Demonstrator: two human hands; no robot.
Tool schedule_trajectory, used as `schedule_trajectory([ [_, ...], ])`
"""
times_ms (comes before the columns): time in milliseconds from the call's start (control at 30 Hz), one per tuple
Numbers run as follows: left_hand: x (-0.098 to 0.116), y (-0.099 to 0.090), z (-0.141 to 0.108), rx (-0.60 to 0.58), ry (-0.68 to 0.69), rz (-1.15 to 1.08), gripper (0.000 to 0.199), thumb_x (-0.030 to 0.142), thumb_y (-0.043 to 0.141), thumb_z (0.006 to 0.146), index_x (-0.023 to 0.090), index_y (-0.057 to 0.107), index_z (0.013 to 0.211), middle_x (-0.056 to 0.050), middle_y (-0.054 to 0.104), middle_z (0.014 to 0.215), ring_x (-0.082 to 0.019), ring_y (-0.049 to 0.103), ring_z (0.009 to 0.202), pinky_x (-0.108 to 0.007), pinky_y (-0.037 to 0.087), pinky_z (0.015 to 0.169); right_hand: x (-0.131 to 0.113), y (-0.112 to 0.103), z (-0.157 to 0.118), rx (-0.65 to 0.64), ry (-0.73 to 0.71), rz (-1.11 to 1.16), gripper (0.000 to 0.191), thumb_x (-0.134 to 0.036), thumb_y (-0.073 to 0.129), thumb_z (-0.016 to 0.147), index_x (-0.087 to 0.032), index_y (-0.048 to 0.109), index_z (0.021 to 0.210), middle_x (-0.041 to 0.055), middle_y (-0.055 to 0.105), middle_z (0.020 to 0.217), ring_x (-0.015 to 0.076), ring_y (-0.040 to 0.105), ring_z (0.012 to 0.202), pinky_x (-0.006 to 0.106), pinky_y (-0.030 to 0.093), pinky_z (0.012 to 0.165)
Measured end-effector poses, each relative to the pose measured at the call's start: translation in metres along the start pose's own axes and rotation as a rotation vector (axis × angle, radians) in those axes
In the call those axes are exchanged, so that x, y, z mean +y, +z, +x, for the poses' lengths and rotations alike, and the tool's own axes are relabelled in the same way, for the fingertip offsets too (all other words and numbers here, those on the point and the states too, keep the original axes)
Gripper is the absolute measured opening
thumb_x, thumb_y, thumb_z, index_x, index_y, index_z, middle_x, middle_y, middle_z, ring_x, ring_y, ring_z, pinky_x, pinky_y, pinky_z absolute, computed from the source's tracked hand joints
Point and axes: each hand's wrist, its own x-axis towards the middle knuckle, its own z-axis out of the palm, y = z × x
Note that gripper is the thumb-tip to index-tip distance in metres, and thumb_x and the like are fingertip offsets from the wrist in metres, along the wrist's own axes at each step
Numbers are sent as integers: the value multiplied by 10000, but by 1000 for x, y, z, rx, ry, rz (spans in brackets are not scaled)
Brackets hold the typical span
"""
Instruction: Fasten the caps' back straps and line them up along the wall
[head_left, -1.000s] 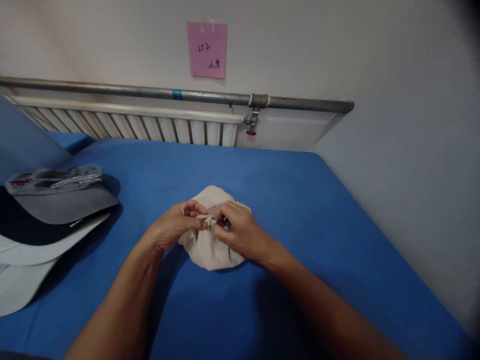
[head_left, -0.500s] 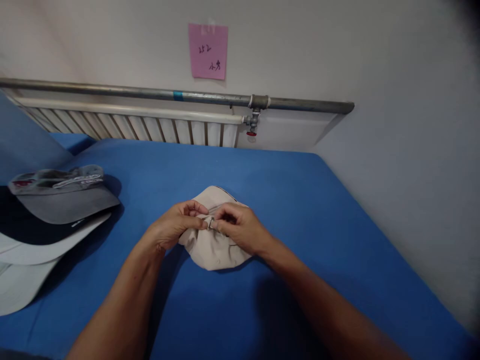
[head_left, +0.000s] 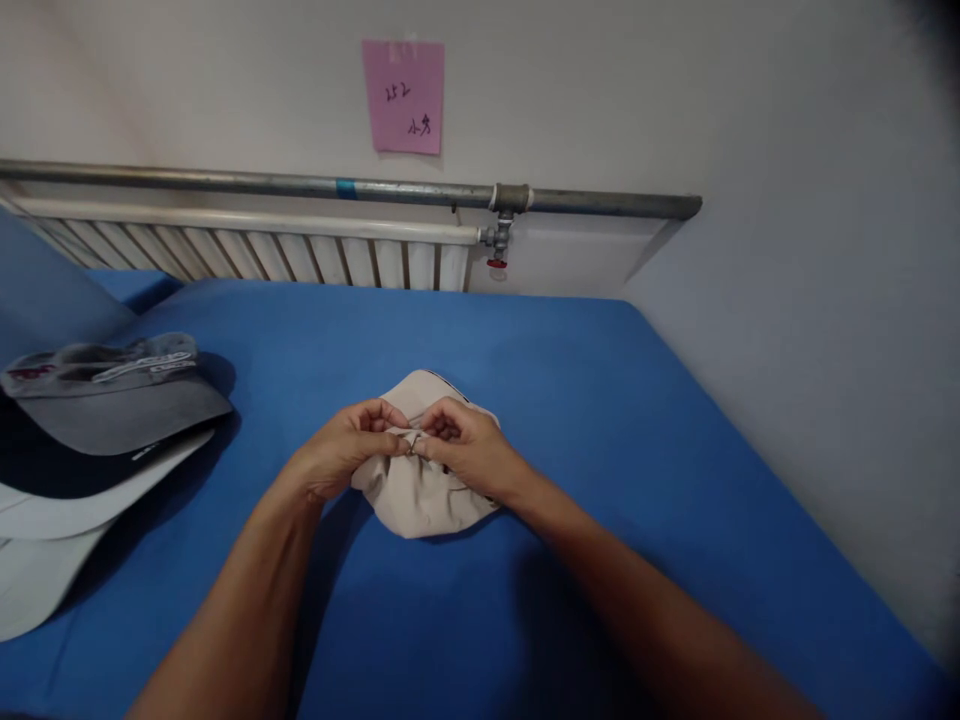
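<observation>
A beige cap (head_left: 420, 500) lies on the blue-covered surface in front of me, its crown crumpled towards me and its brim partly showing beyond my hands. At the cap's middle, my left hand (head_left: 352, 445) pinches the strap beside a small metal buckle (head_left: 412, 447). From the other side, my right hand (head_left: 469, 445) pinches the strap by the same buckle, thumb and forefinger closed. The thumbs are close together there, and my fingers hide part of the strap.
A stack of caps stands at the left, with a grey cap (head_left: 127, 405) on top of dark and white ones. Beyond the blue surface (head_left: 570, 400) are a radiator (head_left: 300, 245), a metal pipe (head_left: 247, 183) and a red-handled valve (head_left: 498, 262). A pink note (head_left: 405, 97) hangs on the wall.
The view has shifted slightly. My right thumb and fingers have come closer to my left thumb at the buckle, and the strap there looks more bunched. Both hands keep their hold.
</observation>
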Motion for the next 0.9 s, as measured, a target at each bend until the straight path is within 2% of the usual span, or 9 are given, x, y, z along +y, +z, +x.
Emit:
schedule_trajectory([
  [100,1,-3,0,-25,24,-18,382,165,842,516,137,590,802,25,641,633,-89,582,513,-188,455,483,-6,-8,-1,-114,56,47,227,-158,675,683,-206,601,892,-19,601,796,122,551,719,247,442,628],
  [167,3,-4,-1,-49,38,-7,370,172,838,538,137,597,816,16,654,665,-87,587,532,-185,458,496,-10,-12,-4,-158,52,-47,264,-76,616,672,-201,618,905,-12,616,812,122,557,732,248,433,646],
  [300,4,-6,-5,-121,64,-8,341,172,827,576,141,606,835,14,663,700,-84,593,561,-180,461,519,-22,-14,-12,-110,-14,-266,200,-58,514,729,-190,634,818,-6,616,777,112,526,685,244,380,602],
  [433,5,-10,-7,-161,103,11,299,166,813,613,147,619,840,19,659,709,-81,590,565,-180,457,525,-37,-19,-19,-131,31,-121,140,-174,526,826,-202,631,914,-23,580,709,94,483,597,226,348,532],
  [567,5,-10,-9,-221,107,-11,269,156,806,631,155,626,831,21,664,711,-86,595,564,-182,455,524,-49,-26,-21,-191,172,22,194,-114,487,799,-192,629,906,-68,464,534,71,359,450,211,265,445],
  [733,5,-8,-10,-256,100,-34,245,161,810,637,152,639,811,27,657,685,-72,578,537,-167,440,503,-53,-27,-19,-194,227,81,199,-136,487,794,-189,655,887,-74,438,483,67,339,429,210,253,437],
  [800,5,-8,-11,-264,96,-28,234,163,807,647,151,642,813,23,662,695,-74,586,553,-167,450,517,-51,-26,-19,-199,217,72,162,-209,548,808,-196,675,907,-60,487,536,70,388,472,210,287,463],
  [900,5,-8,-13,-290,87,-27,219,153,797,663,153,644,818,21,662,704,-73,595,578,-160,457,533,-47,-24,-18,-196,148,16,140,-292,658,777,-197,701,871,-15,615,743,89,508,633,219,380,581],
])
